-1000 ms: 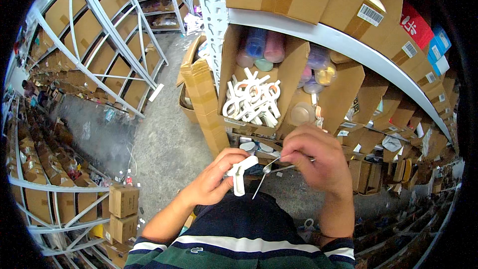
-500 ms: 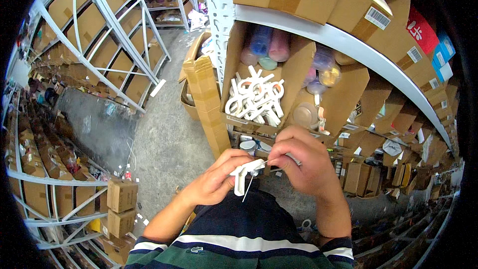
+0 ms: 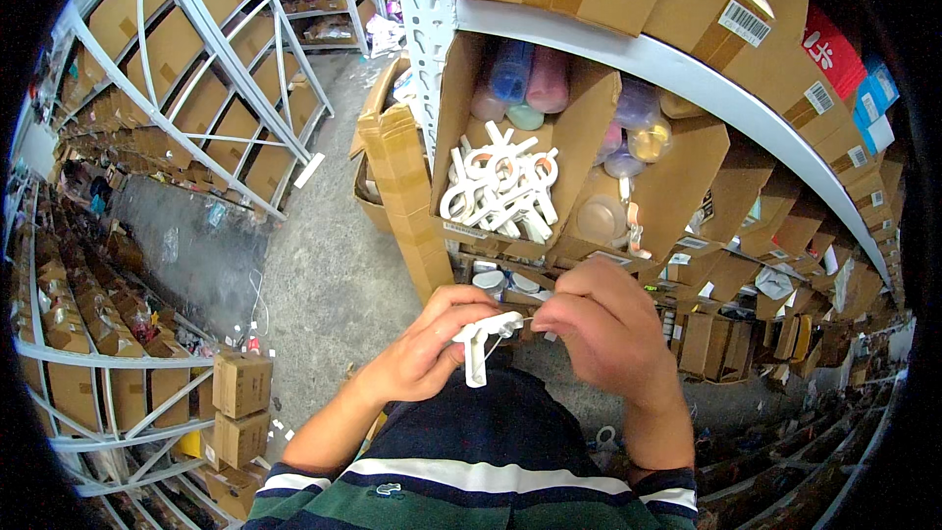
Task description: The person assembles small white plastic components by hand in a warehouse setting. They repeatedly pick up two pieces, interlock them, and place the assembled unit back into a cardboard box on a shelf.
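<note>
In front of my waist my left hand (image 3: 429, 344) grips a small white plastic piece (image 3: 475, 363) with a narrow, channel-like arm pointing down. A thin strand, perhaps wire, runs from its right end to my right hand (image 3: 608, 329), which is closed in a pinch. What its fingertips hold is partly hidden. Beyond my hands, an open cardboard box (image 3: 587, 123) holds a heap of white plastic pieces with rings and straight arms (image 3: 498, 182). Behind that heap lie blue and pink rolled items (image 3: 512, 74).
A tall folded cardboard strip (image 3: 397, 186) leans beside the shelf post (image 3: 425, 49). To the right, a row of open cardboard bins (image 3: 692, 186) continues along the shelf. Stacked boxes (image 3: 240, 388) stand at lower left. Grey floor (image 3: 329, 275) shows between the racks.
My right hand has drawn slightly away to the right, and its fingers have curled more. The thin rod that stuck out below the white piece has shifted and shows less. My left hand keeps its grip.
</note>
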Demonstrator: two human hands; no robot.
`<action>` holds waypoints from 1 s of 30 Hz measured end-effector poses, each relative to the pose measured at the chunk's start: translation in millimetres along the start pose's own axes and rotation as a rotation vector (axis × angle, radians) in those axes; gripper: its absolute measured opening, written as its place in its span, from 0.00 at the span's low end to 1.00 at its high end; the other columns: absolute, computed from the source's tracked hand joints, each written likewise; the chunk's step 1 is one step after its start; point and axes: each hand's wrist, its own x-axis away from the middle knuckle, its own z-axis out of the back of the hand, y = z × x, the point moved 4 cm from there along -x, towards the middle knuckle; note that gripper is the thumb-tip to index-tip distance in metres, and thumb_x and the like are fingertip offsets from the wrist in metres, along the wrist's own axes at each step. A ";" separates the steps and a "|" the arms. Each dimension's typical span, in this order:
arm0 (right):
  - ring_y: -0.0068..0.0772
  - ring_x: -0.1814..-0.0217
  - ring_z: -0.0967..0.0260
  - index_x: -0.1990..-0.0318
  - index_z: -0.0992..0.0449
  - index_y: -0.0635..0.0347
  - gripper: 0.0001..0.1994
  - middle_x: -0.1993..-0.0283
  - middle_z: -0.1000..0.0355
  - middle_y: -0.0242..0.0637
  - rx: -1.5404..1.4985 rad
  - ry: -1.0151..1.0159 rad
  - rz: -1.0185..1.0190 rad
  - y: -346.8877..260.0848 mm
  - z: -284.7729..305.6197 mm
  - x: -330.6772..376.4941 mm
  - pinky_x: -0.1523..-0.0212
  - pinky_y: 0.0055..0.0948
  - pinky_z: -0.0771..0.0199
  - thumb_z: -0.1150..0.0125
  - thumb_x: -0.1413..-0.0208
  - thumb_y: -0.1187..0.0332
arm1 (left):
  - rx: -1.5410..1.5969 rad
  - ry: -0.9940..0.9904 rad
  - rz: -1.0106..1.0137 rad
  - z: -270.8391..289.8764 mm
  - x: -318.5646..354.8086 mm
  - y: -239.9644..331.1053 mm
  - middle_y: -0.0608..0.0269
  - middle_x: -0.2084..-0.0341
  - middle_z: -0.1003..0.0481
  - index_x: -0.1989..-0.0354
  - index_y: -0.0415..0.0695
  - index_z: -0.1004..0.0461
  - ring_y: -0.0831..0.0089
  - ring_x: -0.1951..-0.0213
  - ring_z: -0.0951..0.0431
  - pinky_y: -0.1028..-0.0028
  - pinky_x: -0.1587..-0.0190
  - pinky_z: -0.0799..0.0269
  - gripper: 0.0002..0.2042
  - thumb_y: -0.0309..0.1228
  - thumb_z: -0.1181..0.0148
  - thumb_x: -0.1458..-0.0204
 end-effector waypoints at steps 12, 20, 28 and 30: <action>0.40 0.65 0.28 0.65 0.21 0.61 0.13 0.62 0.29 0.37 0.117 -0.017 0.246 -31.3 5.1 -2.7 0.64 0.38 0.24 0.32 0.62 0.70 | 0.103 -0.012 -0.055 -0.9 0.3 -7.7 0.48 0.45 0.34 0.46 0.39 0.30 0.48 0.37 0.36 0.56 0.33 0.42 0.19 0.16 0.50 0.48; 0.40 0.64 0.29 0.65 0.23 0.59 0.08 0.64 0.30 0.36 -0.107 -0.057 0.003 -1.4 -11.5 -3.2 0.65 0.34 0.27 0.35 0.54 0.70 | 0.030 0.019 -0.010 4.1 -1.0 -4.9 0.48 0.46 0.33 0.46 0.39 0.29 0.50 0.41 0.33 0.58 0.37 0.38 0.19 0.17 0.46 0.48; 0.38 0.66 0.29 0.67 0.22 0.60 0.07 0.66 0.30 0.37 -0.119 -0.064 -0.176 13.9 -16.2 -0.1 0.66 0.31 0.29 0.31 0.54 0.75 | -0.021 0.033 0.119 5.9 2.0 -9.0 0.50 0.52 0.34 0.44 0.38 0.28 0.56 0.48 0.32 0.66 0.42 0.36 0.21 0.20 0.41 0.50; 0.38 0.65 0.29 0.66 0.22 0.60 0.07 0.65 0.31 0.37 -0.132 -0.103 -0.190 16.7 -19.2 0.9 0.64 0.31 0.29 0.31 0.53 0.75 | -0.049 0.007 0.120 7.5 -2.6 -6.9 0.51 0.53 0.35 0.44 0.37 0.29 0.57 0.49 0.32 0.68 0.43 0.37 0.23 0.22 0.40 0.51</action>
